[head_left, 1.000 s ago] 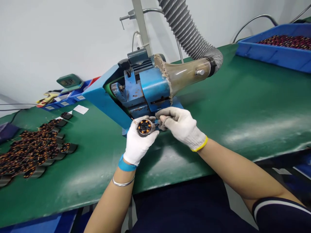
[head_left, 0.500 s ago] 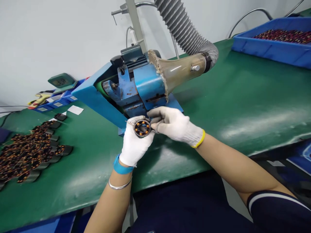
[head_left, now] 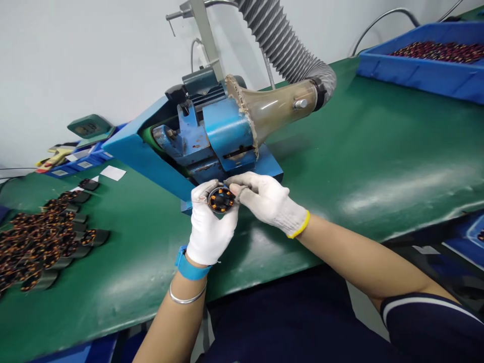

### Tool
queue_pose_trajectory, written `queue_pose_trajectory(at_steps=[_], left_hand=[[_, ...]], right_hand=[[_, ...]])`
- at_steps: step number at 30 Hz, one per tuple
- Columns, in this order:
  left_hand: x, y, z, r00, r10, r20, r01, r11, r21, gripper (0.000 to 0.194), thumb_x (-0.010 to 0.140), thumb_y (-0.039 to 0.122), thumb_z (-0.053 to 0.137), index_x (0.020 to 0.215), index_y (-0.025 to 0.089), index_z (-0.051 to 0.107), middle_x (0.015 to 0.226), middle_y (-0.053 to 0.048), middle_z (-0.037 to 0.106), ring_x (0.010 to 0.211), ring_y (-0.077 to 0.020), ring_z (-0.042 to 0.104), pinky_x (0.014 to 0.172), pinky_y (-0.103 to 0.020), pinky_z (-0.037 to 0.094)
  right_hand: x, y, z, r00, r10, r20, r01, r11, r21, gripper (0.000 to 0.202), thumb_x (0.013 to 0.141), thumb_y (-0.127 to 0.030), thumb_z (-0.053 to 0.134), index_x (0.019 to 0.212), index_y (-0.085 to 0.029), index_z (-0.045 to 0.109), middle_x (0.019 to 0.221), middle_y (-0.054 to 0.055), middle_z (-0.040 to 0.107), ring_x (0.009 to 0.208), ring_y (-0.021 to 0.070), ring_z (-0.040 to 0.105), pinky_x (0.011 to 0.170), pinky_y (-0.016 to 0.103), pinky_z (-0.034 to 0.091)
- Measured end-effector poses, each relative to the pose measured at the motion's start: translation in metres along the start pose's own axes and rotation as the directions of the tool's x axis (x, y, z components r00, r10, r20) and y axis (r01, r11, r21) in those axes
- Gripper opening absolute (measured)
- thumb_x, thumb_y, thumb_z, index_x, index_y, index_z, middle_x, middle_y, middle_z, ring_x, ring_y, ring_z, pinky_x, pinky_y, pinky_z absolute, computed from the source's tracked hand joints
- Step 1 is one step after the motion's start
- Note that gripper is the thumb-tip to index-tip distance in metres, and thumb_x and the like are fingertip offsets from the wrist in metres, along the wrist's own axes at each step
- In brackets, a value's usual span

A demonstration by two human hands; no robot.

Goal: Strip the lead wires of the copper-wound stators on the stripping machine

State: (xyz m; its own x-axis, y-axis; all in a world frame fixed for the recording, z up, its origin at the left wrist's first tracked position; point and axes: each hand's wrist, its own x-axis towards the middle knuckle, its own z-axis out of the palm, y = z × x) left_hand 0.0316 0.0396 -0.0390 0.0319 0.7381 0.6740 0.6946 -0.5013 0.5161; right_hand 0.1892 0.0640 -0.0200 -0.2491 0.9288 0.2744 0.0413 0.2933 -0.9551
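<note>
A round motor stator (head_left: pixel 221 200) with a dark rim and orange copper windings faces up in my gloved left hand (head_left: pixel 212 222). The left fingers and thumb wrap around its sides. My gloved right hand (head_left: pixel 264 199) comes from the right, its fingertips and thumb closed at the stator's upper right rim. Whether a thin wire is also pinched there I cannot tell. Both hands are just in front of a blue belt-driven machine (head_left: pixel 229 126), whose slotted guard lies beyond the fingers.
A clear funnel (head_left: pixel 280 108) joins the machine to a grey ribbed hose (head_left: pixel 283 40). Many stators (head_left: pixel 49 237) lie grouped at the left on the green table (head_left: pixel 359 166). A blue bin (head_left: pixel 419 75) of small parts stands back right, and a scale (head_left: pixel 91 126) at the far left.
My right fingers have closed in on the stator's upper right rim. The stator has tilted slightly in my left hand. The whole view has shifted a little.
</note>
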Motion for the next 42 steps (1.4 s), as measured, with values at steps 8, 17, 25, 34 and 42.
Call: queue_pose_trajectory(at_steps=[8,17,25,34,42], left_hand=[[-0.001,0.007,0.006,0.999,0.026,-0.032,-0.022,0.995,0.101,0.05,0.072,0.024,0.074,0.113,0.018,0.047,0.105,-0.005,0.057,0.095,-0.0169,0.064,0.087,-0.034,0.054],[0.002,0.012,0.018,0.975,-0.212,-0.07,0.21,0.977,-0.036,0.053,0.066,0.026,0.072,0.112,0.02,0.048,0.105,-0.005,0.063,0.094,-0.019,0.066,0.086,-0.036,0.055],[0.022,0.021,0.027,0.958,-0.245,-0.147,0.228,0.966,-0.121,0.047,0.066,0.02,0.069,0.11,0.017,0.053,0.11,-0.007,0.065,0.109,-0.0212,0.064,0.103,-0.038,0.05],[0.031,0.018,0.035,0.974,-0.196,-0.111,0.184,0.977,-0.108,0.042,0.072,0.024,0.069,0.111,0.019,0.053,0.11,-0.007,0.067,0.109,-0.0217,0.066,0.1,-0.039,0.053],[0.033,0.021,0.039,0.971,-0.217,-0.099,0.202,0.969,-0.146,0.038,0.075,0.024,0.069,0.11,0.02,0.054,0.111,-0.007,0.067,0.108,-0.0211,0.066,0.099,-0.039,0.053]], right_hand=[[0.02,0.0,-0.015,0.919,0.202,-0.339,-0.043,0.905,0.423,0.008,0.078,-0.022,0.06,0.078,-0.016,0.066,0.067,-0.002,0.064,0.061,0.0082,0.057,0.066,0.025,0.053],[0.001,0.001,0.019,0.98,0.178,-0.091,-0.168,0.98,0.11,0.064,0.056,-0.027,0.083,0.115,-0.017,0.061,0.116,0.008,0.066,0.103,0.0229,0.066,0.094,0.04,0.055],[0.021,0.002,0.019,0.983,0.132,-0.127,-0.096,0.962,0.255,0.048,0.071,-0.029,0.074,0.113,-0.014,0.058,0.106,0.006,0.068,0.098,0.0189,0.067,0.091,0.033,0.056],[0.024,0.001,0.015,0.971,0.141,-0.194,-0.069,0.94,0.335,0.034,0.076,-0.028,0.072,0.105,-0.017,0.06,0.102,0.006,0.069,0.094,0.0166,0.067,0.087,0.029,0.056],[0.024,0.003,0.017,0.958,0.146,-0.245,-0.044,0.925,0.379,0.034,0.074,-0.027,0.073,0.103,-0.018,0.06,0.099,0.004,0.071,0.093,0.0164,0.067,0.086,0.029,0.057]])
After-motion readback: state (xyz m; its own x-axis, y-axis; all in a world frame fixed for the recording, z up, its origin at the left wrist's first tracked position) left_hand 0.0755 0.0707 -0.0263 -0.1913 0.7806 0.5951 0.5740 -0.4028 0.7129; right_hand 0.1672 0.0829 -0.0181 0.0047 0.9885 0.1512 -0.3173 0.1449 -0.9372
